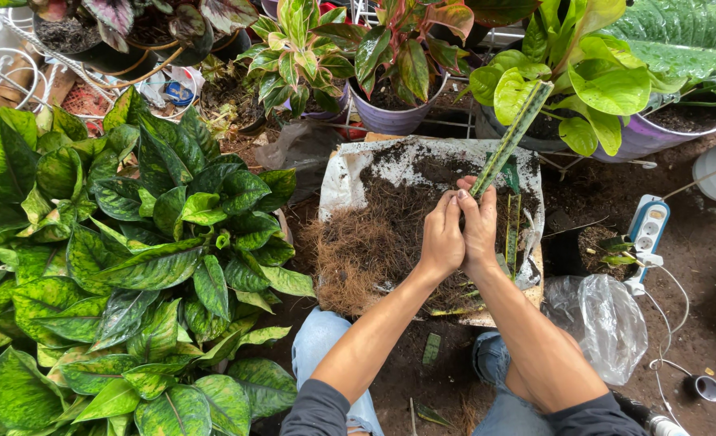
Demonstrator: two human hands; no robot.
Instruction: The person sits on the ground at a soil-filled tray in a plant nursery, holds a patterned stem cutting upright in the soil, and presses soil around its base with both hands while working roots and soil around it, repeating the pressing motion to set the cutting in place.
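Observation:
My left hand (441, 239) and my right hand (479, 228) are pressed together over a white sheet (350, 173) piled with dark soil and brown fibrous roots (358, 246). Both hands grip the base of a long, narrow, banded green snake-plant leaf (513, 133) that slants up to the right. A few more thin green leaves (513, 230) lie on the sheet just right of my right hand.
Large speckled green plants (124, 266) fill the left. Purple pots (394, 113) with variegated foliage line the back. A white power strip (647, 230), cables and a clear plastic bag (608, 319) lie on the dirt at right.

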